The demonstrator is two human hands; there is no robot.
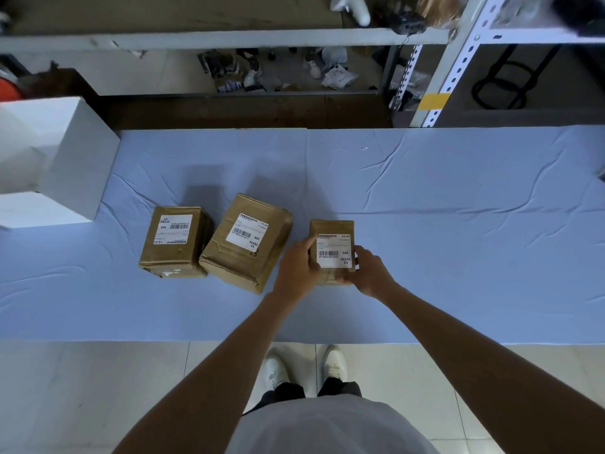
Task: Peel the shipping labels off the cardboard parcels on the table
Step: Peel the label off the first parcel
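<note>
Three brown cardboard parcels stand on the table's light blue cloth (425, 198), each with a white shipping label on top. The small right parcel (331, 226) carries a label (334, 251) marked 34/42. My left hand (296, 271) grips its left side, thumb on the label's left edge. My right hand (370, 271) holds its right side, fingers curled around the near right corner. The middle, larger parcel (244, 257) has a label (247, 234) marked 11/42. The left parcel (173, 247) bears a label (173, 229) turned the other way. All three labels lie flat.
A white open box (59, 158) sits at the table's left end. Metal shelving (438, 93) with clutter stands behind the table. The tiled floor and my white shoes (304, 365) show below the table's near edge.
</note>
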